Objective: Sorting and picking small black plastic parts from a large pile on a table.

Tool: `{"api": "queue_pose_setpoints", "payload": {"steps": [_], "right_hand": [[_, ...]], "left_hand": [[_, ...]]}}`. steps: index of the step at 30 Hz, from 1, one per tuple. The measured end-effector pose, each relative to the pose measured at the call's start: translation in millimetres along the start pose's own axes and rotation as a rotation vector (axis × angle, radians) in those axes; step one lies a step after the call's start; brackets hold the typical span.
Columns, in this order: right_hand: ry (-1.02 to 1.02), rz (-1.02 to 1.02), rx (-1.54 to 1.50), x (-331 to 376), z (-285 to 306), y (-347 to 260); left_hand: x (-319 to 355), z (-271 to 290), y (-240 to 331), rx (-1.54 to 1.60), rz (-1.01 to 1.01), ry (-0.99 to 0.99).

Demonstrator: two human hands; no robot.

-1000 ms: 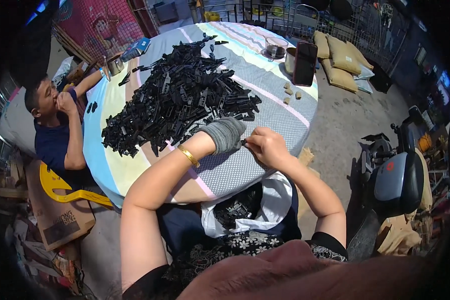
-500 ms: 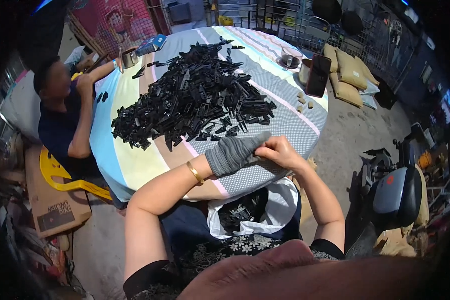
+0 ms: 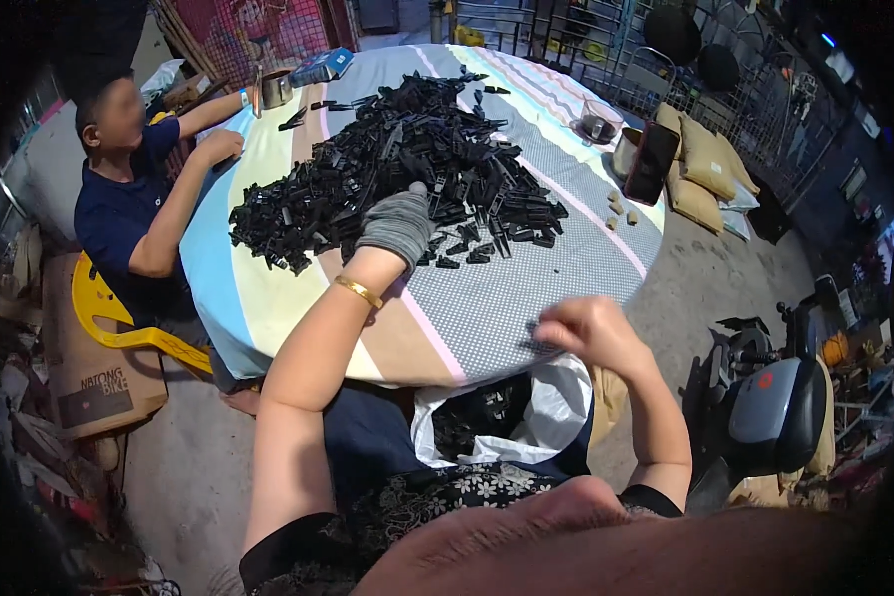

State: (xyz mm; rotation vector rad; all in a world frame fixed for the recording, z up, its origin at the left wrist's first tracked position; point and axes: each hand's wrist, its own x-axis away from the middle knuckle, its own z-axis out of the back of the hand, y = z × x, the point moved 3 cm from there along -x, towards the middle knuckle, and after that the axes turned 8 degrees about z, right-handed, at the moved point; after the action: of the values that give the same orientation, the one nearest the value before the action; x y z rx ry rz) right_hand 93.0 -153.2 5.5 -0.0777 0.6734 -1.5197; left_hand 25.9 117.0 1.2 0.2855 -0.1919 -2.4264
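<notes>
A large heap of small black plastic pieces [image 3: 407, 149] covers the middle of the cloth-covered table [image 3: 526, 308]. My left hand [image 3: 397, 226], in a grey knit glove, reaches to the near edge of the heap; its fingers are mostly hidden, so any grip does not show. My bare right hand [image 3: 596, 333] is over the table's near edge, fingers curled in, with a small dark patch under the fingertips that I cannot make out. Below it, at my lap, an open white sack [image 3: 556, 407] holds more black pieces.
Across to the left a person [image 3: 134, 189] sits by the table on a yellow chair [image 3: 104, 308]. A metal mug [image 3: 276, 89], a phone [image 3: 653, 164] and small tan blocks [image 3: 616, 209] are on the table. Brown sacks [image 3: 700, 174] and a scooter [image 3: 780, 407] stand right.
My left hand has moved forward and left, away from my right hand, to the heap. My right hand has lowered slightly to the near edge. The other person's near hand has lowered to the table.
</notes>
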Motion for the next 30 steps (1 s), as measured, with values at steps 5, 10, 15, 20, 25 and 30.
{"api": "queue_pose_setpoints", "payload": {"steps": [5,10,15,20,25,30], "right_hand": [[0.380,-0.017,0.426,-29,-6,73],[0.234,-0.181,0.566,-49,-24,90],[0.265,-0.063,0.500,-49,-20,76],[0.048,-0.072,0.510,-37,-13,53],[-0.118,-0.088,0.271,-35,-7,29],[-0.017,-0.037,0.228,-34,-2,35]], "left_hand": [[6,-3,19,0.178,-0.103,0.094],[12,-3,26,0.648,-0.216,-0.105],[23,-28,42,1.012,-0.343,-0.498],[43,-31,58,0.759,-0.524,-0.483],[49,-28,57,0.445,-0.601,-0.325],[52,-37,58,0.310,-0.744,-0.292]]}}
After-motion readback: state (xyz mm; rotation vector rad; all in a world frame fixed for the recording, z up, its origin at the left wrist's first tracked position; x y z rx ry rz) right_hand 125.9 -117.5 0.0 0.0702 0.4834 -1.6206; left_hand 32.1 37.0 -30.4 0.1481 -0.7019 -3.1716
